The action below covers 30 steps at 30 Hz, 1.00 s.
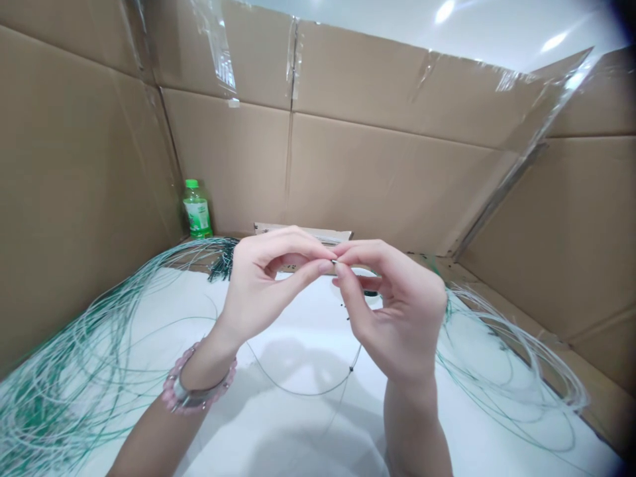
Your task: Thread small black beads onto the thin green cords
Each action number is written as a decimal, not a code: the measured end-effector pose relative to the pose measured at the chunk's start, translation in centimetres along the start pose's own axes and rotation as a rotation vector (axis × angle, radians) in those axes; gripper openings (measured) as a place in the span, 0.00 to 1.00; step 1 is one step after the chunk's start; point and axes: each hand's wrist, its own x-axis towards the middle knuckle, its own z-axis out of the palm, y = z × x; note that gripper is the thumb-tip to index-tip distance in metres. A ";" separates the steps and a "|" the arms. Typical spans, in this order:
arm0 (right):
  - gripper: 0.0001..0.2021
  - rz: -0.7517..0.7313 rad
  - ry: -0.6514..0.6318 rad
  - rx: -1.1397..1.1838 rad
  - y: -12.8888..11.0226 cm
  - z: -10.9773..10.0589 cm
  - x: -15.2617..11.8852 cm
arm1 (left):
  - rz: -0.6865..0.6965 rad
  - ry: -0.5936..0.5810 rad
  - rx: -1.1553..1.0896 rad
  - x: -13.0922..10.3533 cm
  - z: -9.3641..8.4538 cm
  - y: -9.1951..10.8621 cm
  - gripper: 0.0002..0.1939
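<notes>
My left hand (268, 285) and my right hand (402, 311) meet fingertip to fingertip above the white work surface (288, 437). Both are closed in a pinch. A tiny dark piece (334, 262) shows between the fingertips; it looks like part of a thin cord, but most of it is covered by fingers. Below the hands a thin dark cord (298, 393) hangs in a curve, its two sides running up behind the hands. On its right side sits a small black knot or bead (351, 369), with a fine thread trailing down. A pink beaded bracelet (171, 391) circles my left wrist.
Green and white cords (99, 344) lie in a big bundle at left, their dark ends (222, 262) near the back. More cords (536, 371) loop at right. A green bottle (197, 212) stands in the back left corner. Cardboard walls (377, 159) enclose the surface. Small black bits lie behind my right hand.
</notes>
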 end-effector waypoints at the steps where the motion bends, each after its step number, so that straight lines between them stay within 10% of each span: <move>1: 0.07 0.006 0.006 0.001 0.0 0.0 0.0 | -0.001 0.004 0.001 0.0 0.0 0.0 0.07; 30: 0.03 0.237 0.061 0.464 0.7 0.8 0.5 | 0.233 0.101 0.030 -0.1 0.4 -0.9 0.12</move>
